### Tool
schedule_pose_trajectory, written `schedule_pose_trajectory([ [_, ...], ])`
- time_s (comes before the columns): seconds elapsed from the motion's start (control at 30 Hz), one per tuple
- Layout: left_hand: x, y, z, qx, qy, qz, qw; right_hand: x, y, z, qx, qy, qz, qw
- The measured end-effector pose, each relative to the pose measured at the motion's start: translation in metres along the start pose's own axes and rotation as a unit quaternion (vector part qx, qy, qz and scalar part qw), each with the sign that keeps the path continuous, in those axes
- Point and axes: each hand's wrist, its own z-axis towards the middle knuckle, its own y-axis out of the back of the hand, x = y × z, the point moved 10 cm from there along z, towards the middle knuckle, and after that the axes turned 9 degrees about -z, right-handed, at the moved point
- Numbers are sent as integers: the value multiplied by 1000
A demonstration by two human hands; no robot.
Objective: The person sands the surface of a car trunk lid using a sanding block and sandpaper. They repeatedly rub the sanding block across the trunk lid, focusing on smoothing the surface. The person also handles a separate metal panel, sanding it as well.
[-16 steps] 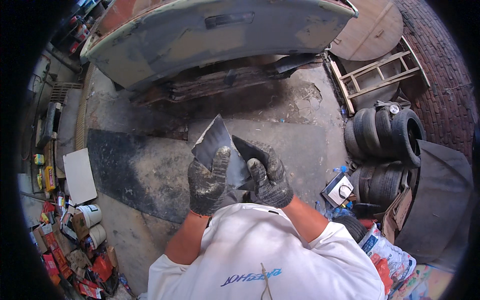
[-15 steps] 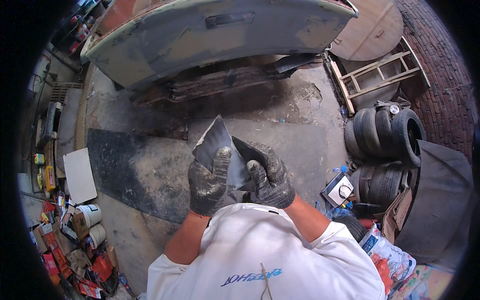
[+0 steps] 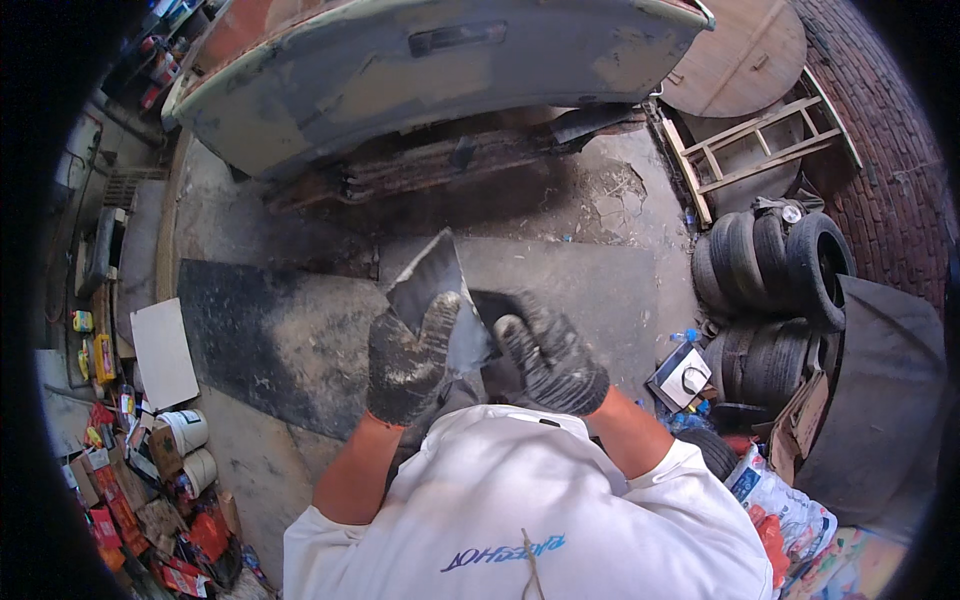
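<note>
My left hand [image 3: 408, 362], in a grime-stained dark knit glove, grips a thin grey sheet [image 3: 468, 338], thumb laid along its face. One corner of the sheet points up and away, with a pale edge on its left side. Close on the right is my right hand [image 3: 556, 362], gloved the same way and somewhat smeared by motion. Its thumb and fingers close around a small dark flat piece [image 3: 490, 304], which overlaps the sheet's right edge; whether the two are joined I cannot tell. Both hands are in front of my chest.
Ahead is a car body panel [image 3: 430, 90] with patchy grey filler. Stacked tyres [image 3: 765, 265] and a wooden frame [image 3: 755, 150] stand on the right. Low on the left are white buckets [image 3: 185, 430], a pale board [image 3: 163, 352] and cluttered packages. A dark mat [image 3: 260, 330] covers the floor.
My right hand has moved slightly right and down, turning away from the sheet. The left hand has shifted a little left, still holding the grey sheet.
</note>
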Motion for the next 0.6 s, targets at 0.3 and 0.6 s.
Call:
schedule_pose_trajectory([
  [0.3,-10,-17,-10,86,-190,128,970,15,-28,-20,91,204,-127,966],
  [0.6,-3,-29,-29,151,-307,540,770,-84,-79,-34,233,-184,391,871],
])
